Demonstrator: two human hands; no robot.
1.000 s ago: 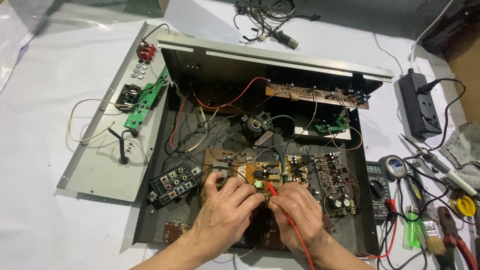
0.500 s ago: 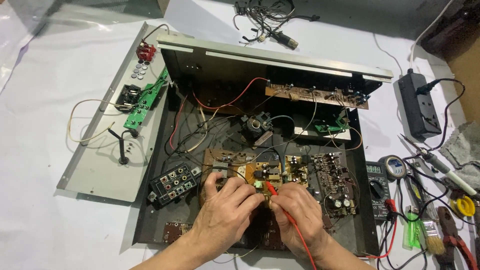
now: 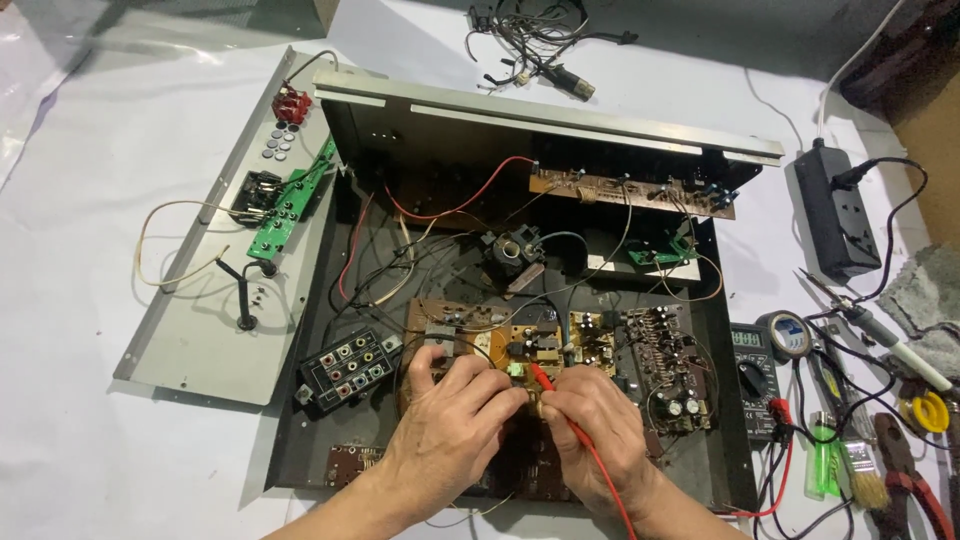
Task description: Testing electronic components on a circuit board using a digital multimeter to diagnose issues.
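Your right hand [image 3: 592, 430] has its fingers [image 3: 560, 392] pinched shut around the red probe [image 3: 545, 380], with the tip set down on the brown circuit board [image 3: 500, 345] near the middle of the open chassis [image 3: 400, 190]. The probe's red lead [image 3: 600, 470] runs back over the hand toward your wrist. Your left hand [image 3: 450, 430] lies just beside it, touching it at the thumbs, with its fingers [image 3: 432, 362] curled down onto the same board; whether they actually grip anything there, you cannot tell from this view.

The board sits in the lower half of the chassis, with a second, darker board [image 3: 665, 365] crowded with capacitors just to its right and a black jack panel [image 3: 350, 368] with coloured sockets to its left. Further back, a long narrow board [image 3: 630, 192] stands along the rear wall, and a red wire [image 3: 450, 205] loops across in front of it.

Outside the chassis on the white surface [image 3: 120, 120], the detached grey front panel [image 3: 200, 330] lies to the left with a green board [image 3: 290, 200] on it. To the right are a multimeter [image 3: 752, 375], a black power strip [image 3: 835, 215], a soldering iron [image 3: 880, 335] and red-handled pliers [image 3: 915, 480].
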